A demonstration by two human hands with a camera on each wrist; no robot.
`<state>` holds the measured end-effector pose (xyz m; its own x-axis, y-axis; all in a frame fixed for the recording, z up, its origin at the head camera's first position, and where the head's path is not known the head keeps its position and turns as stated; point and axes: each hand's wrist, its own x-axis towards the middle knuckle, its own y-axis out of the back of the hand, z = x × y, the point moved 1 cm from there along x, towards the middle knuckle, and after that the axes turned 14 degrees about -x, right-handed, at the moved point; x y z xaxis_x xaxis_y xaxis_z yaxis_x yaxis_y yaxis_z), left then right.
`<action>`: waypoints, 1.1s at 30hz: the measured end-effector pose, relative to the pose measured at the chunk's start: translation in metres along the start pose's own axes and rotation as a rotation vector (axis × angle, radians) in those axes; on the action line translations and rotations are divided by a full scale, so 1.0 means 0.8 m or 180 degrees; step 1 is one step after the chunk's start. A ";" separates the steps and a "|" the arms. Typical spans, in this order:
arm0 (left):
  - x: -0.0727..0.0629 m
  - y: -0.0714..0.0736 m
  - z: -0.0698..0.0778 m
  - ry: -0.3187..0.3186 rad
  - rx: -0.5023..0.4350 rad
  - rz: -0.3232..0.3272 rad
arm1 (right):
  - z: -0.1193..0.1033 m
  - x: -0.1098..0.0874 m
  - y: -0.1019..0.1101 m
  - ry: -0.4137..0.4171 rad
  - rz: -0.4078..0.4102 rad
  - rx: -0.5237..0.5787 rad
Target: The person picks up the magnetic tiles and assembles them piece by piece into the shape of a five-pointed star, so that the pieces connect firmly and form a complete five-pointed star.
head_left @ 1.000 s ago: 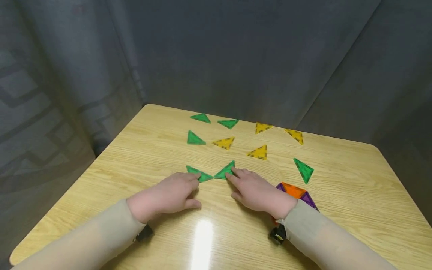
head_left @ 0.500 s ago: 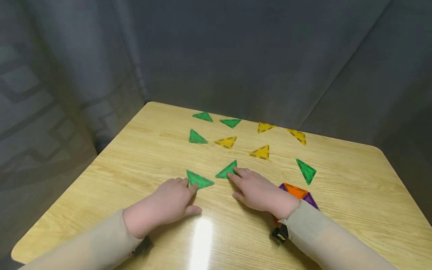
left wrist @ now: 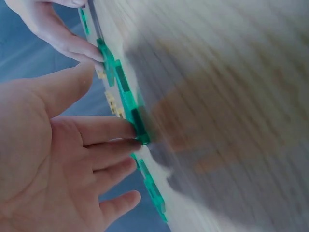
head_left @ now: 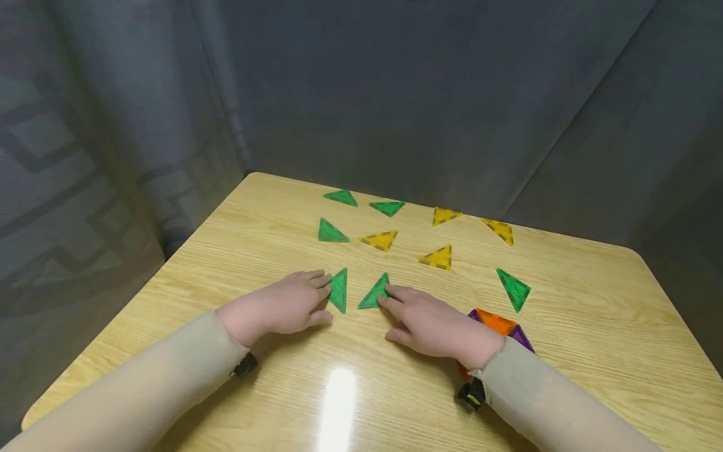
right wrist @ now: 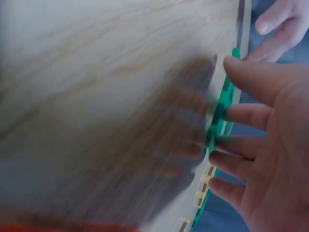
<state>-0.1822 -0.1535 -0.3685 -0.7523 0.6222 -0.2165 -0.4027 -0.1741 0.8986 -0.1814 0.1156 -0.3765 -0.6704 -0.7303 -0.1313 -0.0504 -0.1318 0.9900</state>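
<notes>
Two green triangular magnetic tiles lie flat on the table, one before each hand, with a narrow gap between them. My left hand (head_left: 290,304) touches the left green tile (head_left: 339,290) at its left edge, fingers extended; the left wrist view shows the index and middle fingertips against the tile's edge (left wrist: 138,123). My right hand (head_left: 426,320) rests its fingertips on the right green tile (head_left: 373,294). In the right wrist view those fingers (right wrist: 246,115) are nearly straight, and the thumb stands apart from the tile.
Further back lie several green tiles (head_left: 332,232) and several yellow tiles (head_left: 437,257). Another green tile (head_left: 513,289) is to the right. An orange and purple tile group (head_left: 497,321) is partly hidden by my right forearm. A grey curtain (head_left: 395,100) stands behind the wooden table (head_left: 593,326).
My left hand has moved up, and the left green tile has turned so its long side now stands nearly upright facing right. The right tile has turned slightly under my right fingers.
</notes>
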 end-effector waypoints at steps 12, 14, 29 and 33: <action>0.024 0.003 0.001 -0.0049 0.0163 -0.0113 | 0.004 0.009 0.000 0.0164 -0.0022 0.0070; 0.024 0.004 0.002 -0.0059 0.0114 -0.0138 | 0.006 0.010 -0.001 0.0166 -0.0032 0.0087; 0.025 0.006 0.006 -0.0081 -0.0074 -0.0196 | 0.014 0.017 -0.001 0.0161 -0.0074 0.0164; 0.032 0.016 -0.002 -0.0222 -0.0330 -0.0128 | 0.015 0.019 0.000 0.0094 -0.0118 0.0388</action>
<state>-0.2076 -0.1413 -0.3629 -0.6979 0.6811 -0.2214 -0.4863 -0.2237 0.8447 -0.2002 0.1125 -0.3777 -0.6443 -0.7462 -0.1677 -0.1657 -0.0779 0.9831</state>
